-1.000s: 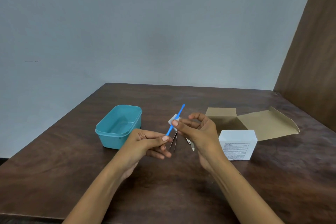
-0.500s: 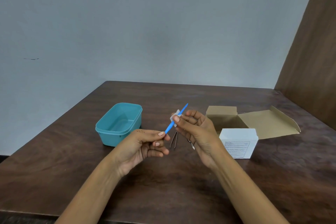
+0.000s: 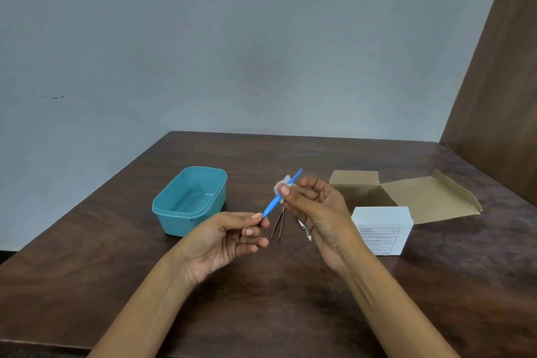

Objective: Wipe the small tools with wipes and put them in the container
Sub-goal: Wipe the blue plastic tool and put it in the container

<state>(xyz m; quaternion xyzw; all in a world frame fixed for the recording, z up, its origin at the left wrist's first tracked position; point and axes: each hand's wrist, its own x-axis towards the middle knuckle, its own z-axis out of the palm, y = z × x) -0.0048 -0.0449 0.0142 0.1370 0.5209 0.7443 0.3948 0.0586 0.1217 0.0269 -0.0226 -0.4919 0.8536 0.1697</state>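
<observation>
Two hands mid-frame: left hand (image 3: 229, 237) pinching thin blue plastic stick (image 3: 281, 194) steady by its lower end, right hand (image 3: 315, 209) pinching small white wipe (image 3: 281, 186) around it for wiping.

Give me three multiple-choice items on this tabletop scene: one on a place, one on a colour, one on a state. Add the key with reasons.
1. Where do the tweezers lie?
A. in the container
B. on the table, below the hands
C. in the cardboard box

2. What colour is the container?
A. teal
B. red
C. white

3. What is the right hand doing?
A. lying flat
B. pinching a wipe around the blue tool
C. holding tweezers

Key: B, they lie on bare table; A, its walls are teal; B, white wipe sits under the fingers on the tool, whose lower end the left hand pinches.
</observation>
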